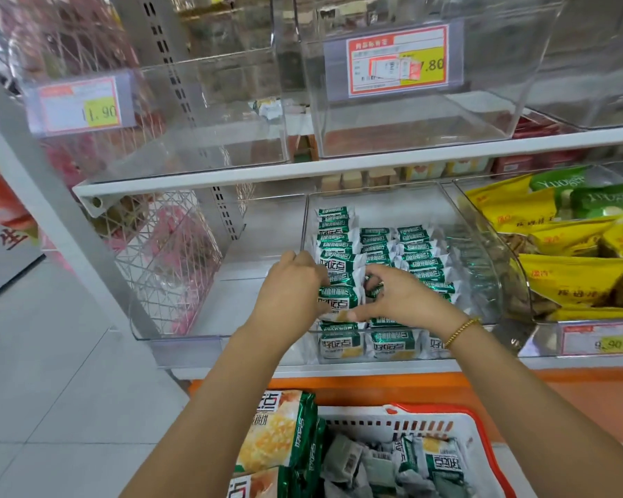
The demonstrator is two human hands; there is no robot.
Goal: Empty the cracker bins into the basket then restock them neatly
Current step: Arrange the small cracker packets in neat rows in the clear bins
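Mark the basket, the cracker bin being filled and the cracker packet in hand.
basket (360, 416): head view, white slotted back wall.
cracker bin (403, 210): head view, bare floor at the back.
cracker packet (340, 298): head view, green-and-white wrapper front.

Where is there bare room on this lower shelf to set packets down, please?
The left bin is bare. In the cracker bin, the strip behind the two shorter rows is free. Yellow bags crowd the right bin.

Bright, even light; glare on clear bins (410, 113); wide-angle bending at edges.
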